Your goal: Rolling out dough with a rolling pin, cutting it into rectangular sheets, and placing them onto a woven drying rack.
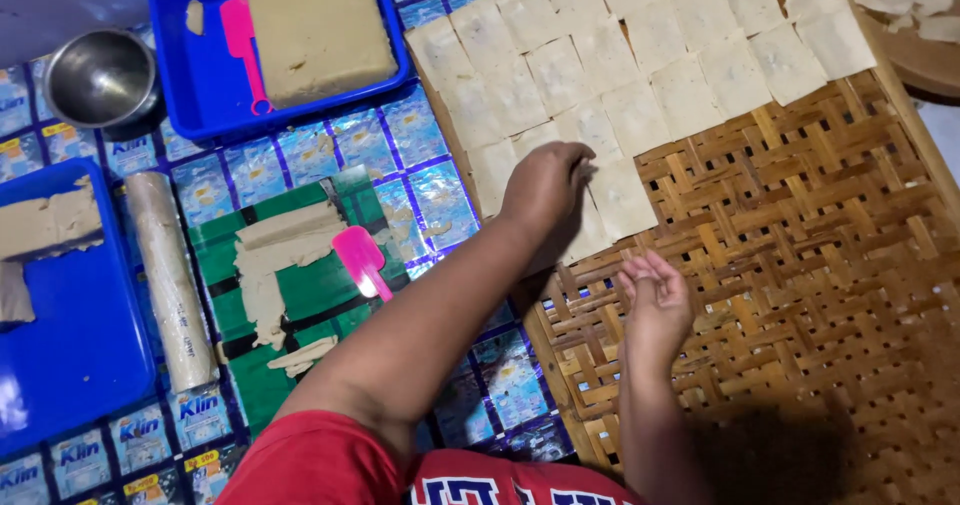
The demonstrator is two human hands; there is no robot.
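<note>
Left hand pressing a thin dough square onto the woven bamboo tray

The dough square (610,200) lies at the near end of the rows already laid, toward the tray's left edge, touching its neighbours; it looks thin, soft, light and easily torn, so I'd judge it best lifted by two corners or slid flat on the palm; the left hand (545,187) rests on it palm down, fingers curled together and flat against the sheet; the right hand (655,300) hovers just beside, palm up, fingers loosely open and holding nothing; the bamboo tray (800,265) is bare near its front edge; off its left edge lie a pink scraper (362,260), a rolling pin (168,280), dough scraps (275,255), a blue tray (200,85) with a dough block (318,27), and a steel bowl (100,77).
</note>
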